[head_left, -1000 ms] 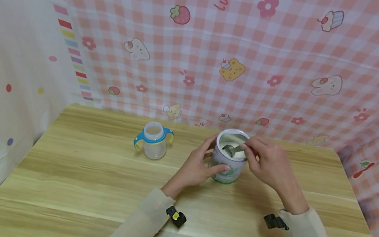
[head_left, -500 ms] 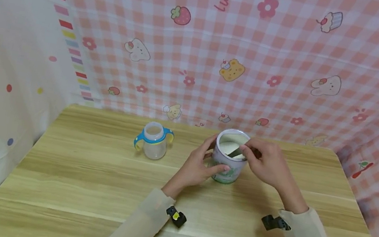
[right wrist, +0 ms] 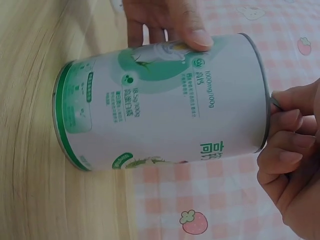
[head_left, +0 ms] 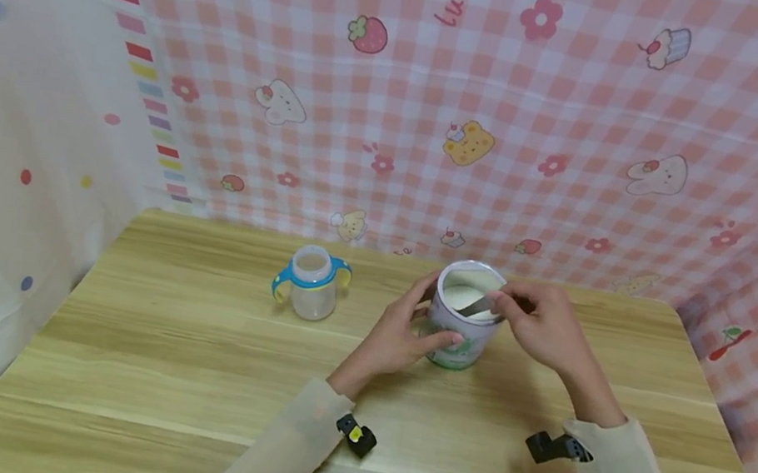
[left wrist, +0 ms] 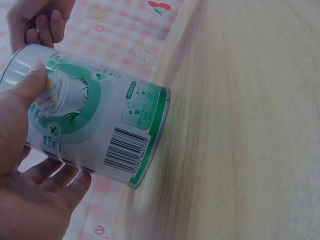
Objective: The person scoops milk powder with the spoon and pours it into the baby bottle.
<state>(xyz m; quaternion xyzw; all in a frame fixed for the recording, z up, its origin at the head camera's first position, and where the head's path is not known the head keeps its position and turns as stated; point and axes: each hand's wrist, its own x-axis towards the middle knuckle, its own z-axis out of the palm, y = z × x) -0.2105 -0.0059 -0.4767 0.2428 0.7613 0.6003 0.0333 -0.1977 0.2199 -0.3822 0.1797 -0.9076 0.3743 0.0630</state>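
Note:
A white and green milk powder can (head_left: 463,340) stands uncovered on the table, pale powder showing inside. My left hand (head_left: 400,333) grips the can from its left side, thumb across the front; the left wrist view shows the fingers wrapped round the printed can (left wrist: 100,110). At the can's rim my right hand (head_left: 546,325) pinches the handle of a metal spoon (head_left: 476,307), which slants down into the can. The spoon's bowl is hidden, low in the powder. In the right wrist view the right hand (right wrist: 292,150) has its fingertips right at the rim.
A clear baby cup (head_left: 312,301) with blue and yellow handles stands on the wooden table (head_left: 187,372), left of the can. A pink checked cloth (head_left: 405,89) hangs behind the table, and a pale dotted cloth (head_left: 32,91) hangs at the left.
The spoon's bowl, visible a second ago above the powder, has gone down into it. The right hand has shifted slightly with the spoon. The left hand keeps its grip on the can.

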